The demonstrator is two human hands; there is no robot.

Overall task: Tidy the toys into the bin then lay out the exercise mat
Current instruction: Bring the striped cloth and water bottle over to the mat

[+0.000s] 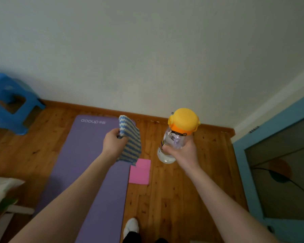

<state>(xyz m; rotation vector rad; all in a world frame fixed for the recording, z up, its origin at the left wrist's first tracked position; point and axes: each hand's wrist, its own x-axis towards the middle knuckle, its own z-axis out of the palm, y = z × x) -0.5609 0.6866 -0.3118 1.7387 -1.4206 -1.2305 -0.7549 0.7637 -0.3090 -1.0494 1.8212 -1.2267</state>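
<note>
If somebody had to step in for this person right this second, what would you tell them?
Left hand: grips a striped cloth.
Right hand: holds a yellow-lidded bottle, upright.
Mat: unrolled flat on the floor, a pink pad beside its right edge.
Done: the mat looks laid out.
Left: toys and bin are out of view, so check them; the cloth and bottle probably still need setting down.
</note>
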